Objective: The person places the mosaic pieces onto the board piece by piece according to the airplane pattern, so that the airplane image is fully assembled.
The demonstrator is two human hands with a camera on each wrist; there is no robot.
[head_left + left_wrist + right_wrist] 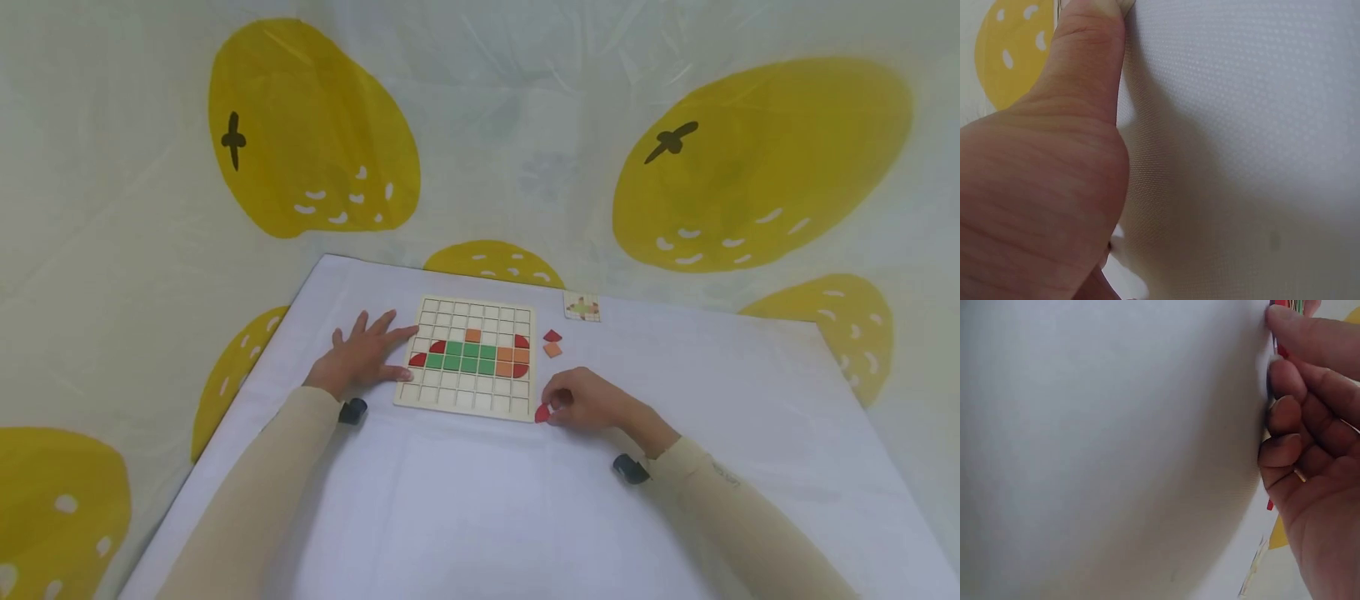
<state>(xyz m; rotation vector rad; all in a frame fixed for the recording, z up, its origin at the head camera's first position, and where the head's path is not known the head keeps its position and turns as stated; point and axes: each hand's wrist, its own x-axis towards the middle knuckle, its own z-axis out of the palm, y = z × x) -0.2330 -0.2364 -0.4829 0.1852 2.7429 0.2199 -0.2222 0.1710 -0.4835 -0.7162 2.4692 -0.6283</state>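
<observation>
A wooden grid board lies on the table, bearing green square tiles, orange square tiles and red rounded tiles. My left hand lies with fingers spread at the board's left side; its thumb and a fingertip touch the edge. Just off the board's near right corner, my right hand pinches a red rounded tile between thumb and finger. In the right wrist view the other fingers are curled, and only a sliver of red shows.
Right of the board lie a loose red tile and an orange square tile. A small pattern card sits by the far edge of the white-covered table. Behind hangs a curtain with yellow fruit prints.
</observation>
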